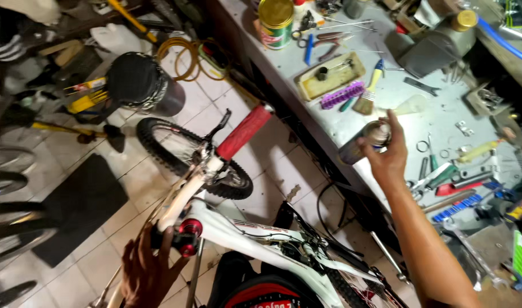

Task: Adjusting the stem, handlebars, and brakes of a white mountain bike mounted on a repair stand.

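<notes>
A white bicycle (238, 228) lies tilted below me, its handlebar carrying a red grip (245, 131) and its front tyre (175, 151) over the tiled floor. My left hand (147, 271) rests at the near end of the handlebar, fingers by a red and black fitting (187, 234). My right hand (386, 154) reaches out over the workbench (352, 122) edge and grips a small metal spray can (363, 142), with a finger on its top.
The bench holds a green-and-yellow tin (275, 23), a tray (329, 77), a brush (368, 94), a purple comb-like part (343, 94), wrenches and pliers (443, 177). On the floor are a black-topped drum (144, 82), coiled yellow hose (189, 54), a dark mat (78, 205) and other wheels at left.
</notes>
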